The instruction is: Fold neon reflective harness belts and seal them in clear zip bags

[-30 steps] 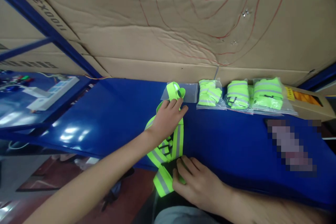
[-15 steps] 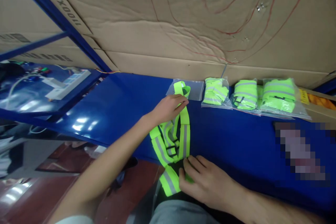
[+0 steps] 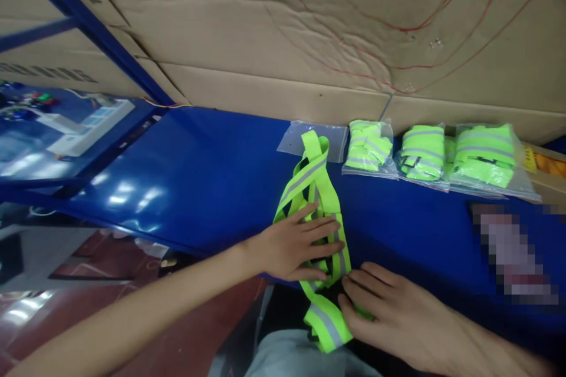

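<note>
Lying palm down across the middle of the vest (image 3: pixel 329 194), the left hand (image 3: pixel 300 244) is resting open, its fingers fanned over the straps and closing on none of them. The right hand (image 3: pixel 393 312) is resting curled at the near edge of the table (image 3: pixel 212 159); it seems to be pinching a strap between thumb and fingers, though the knuckles are hiding most of that grip. On the tabletop, the vest is stretching away from the lap (image 3: pixel 283 353) toward the cardboard (image 3: pixel 243 41), its far tip overlapping a flat clear bag (image 3: pixel 292 138) and its near end (image 3: pixel 327 327) hanging past the edge. Packed bags (image 3: pixel 369 144) are lying in a row to the right of the clear one.

That hanging end is looking like the likeliest source of trouble: its weight is bearing toward the lap, so a loosened right hand could be letting the whole vest slide off the glossy top. Near the far tip the straps are crossing, and a hard pull from the near side could be drawing that crossing into a twist. With the left hand lying flat, upper layers could be shifting over lower ones, leaving the bands out of line. Any sideways tug could also be dragging the clear bag along.
</note>
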Action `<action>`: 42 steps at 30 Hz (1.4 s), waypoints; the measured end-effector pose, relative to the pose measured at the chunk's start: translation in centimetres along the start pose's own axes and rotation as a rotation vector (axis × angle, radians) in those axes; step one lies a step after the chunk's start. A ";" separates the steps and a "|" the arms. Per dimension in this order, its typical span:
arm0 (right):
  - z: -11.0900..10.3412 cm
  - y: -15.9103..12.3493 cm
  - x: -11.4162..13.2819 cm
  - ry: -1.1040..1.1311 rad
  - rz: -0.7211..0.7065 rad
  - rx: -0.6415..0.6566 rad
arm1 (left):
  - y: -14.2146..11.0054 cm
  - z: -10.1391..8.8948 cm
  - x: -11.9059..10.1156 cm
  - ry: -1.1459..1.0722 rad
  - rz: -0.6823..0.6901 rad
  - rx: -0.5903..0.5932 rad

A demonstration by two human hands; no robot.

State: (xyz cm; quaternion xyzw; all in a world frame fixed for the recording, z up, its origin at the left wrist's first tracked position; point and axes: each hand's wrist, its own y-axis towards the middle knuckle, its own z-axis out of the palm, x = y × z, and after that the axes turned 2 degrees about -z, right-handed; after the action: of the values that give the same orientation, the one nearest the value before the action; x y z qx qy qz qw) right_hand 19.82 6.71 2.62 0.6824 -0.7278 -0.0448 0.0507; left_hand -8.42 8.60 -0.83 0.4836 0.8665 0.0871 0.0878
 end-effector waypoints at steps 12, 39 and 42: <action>-3.4 2.7 -4.7 0.526 0.287 0.194 | 3.9 0.2 2.5 -0.093 0.057 -0.003; 1.8 3.4 -1.9 -0.035 0.341 -0.040 | 4.2 0.6 5.0 -0.174 0.011 -0.060; 1.9 3.7 -1.5 0.015 0.349 -0.023 | 4.3 0.3 5.5 -0.211 0.008 -0.095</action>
State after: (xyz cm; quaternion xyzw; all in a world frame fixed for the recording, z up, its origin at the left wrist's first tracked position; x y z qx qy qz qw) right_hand 15.95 8.41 1.19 0.5453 -0.8344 -0.0383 0.0708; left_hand -7.69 15.56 -0.53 0.4887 0.8455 0.0769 0.2009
